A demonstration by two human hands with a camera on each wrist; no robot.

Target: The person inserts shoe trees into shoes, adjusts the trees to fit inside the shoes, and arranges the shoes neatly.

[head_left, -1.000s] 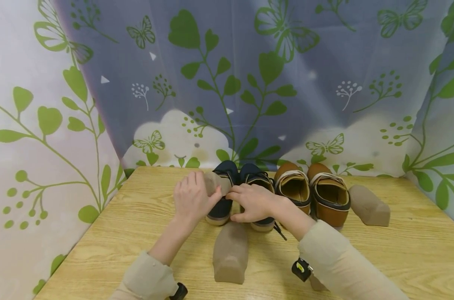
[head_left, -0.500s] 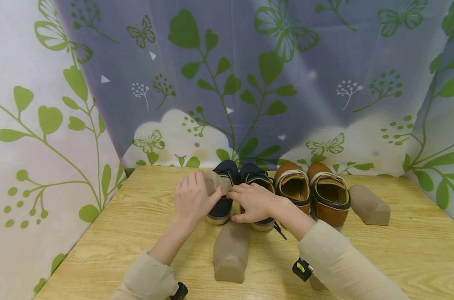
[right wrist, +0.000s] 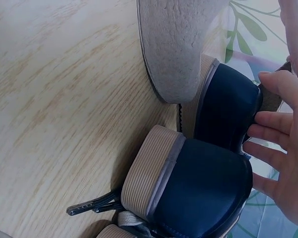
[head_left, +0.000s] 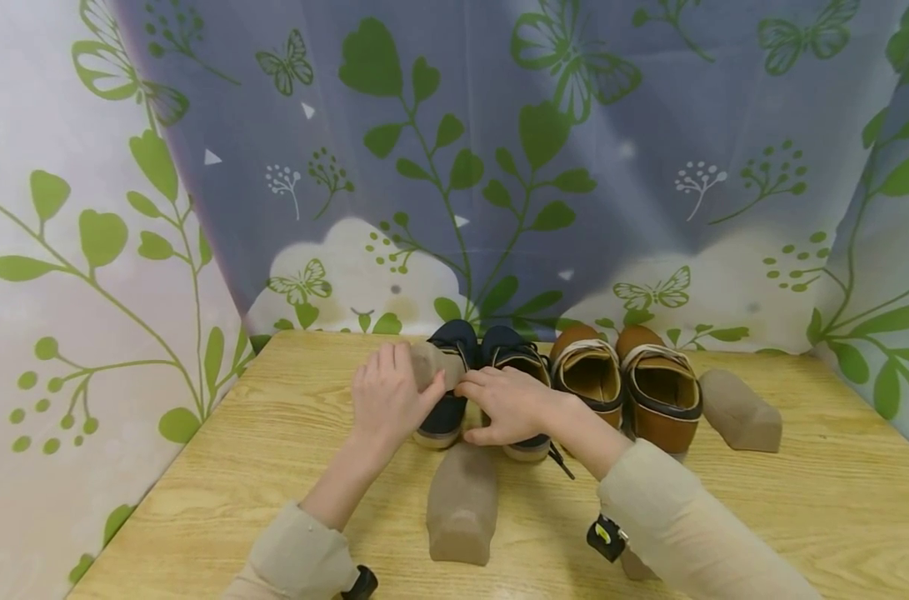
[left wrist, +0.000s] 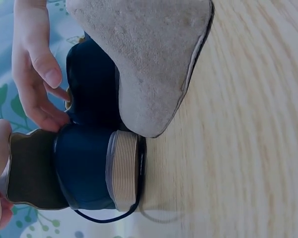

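L hand (head_left: 390,387) grasping moulded shoe insert (head_left: 427,360), thumb on R side; insert at collar opening of L navy shoe (head_left: 442,417), depth inside hidden. R hand (head_left: 506,404) relaxed, not clenched, fingertips on same shoe's collar, thumb off toward heel side, palm over R navy shoe (head_left: 525,358). Navy pair side by side, v. little gap btwn; tan pair (head_left: 656,425) tight on R, no room that way. Loose insert (head_left: 461,508) just behind navy heels, blocks near approach; 2nd loose insert (head_left: 741,412) hard by outer tan shoe; 3rd (head_left: 637,567) mostly under R sleeve (head_left: 664,500). Lace end (head_left: 561,462) trails on wood. Toes close to back edge & printed drape (head_left: 424,242). Most room: L, tabletop (head_left: 244,417) running to side edge.
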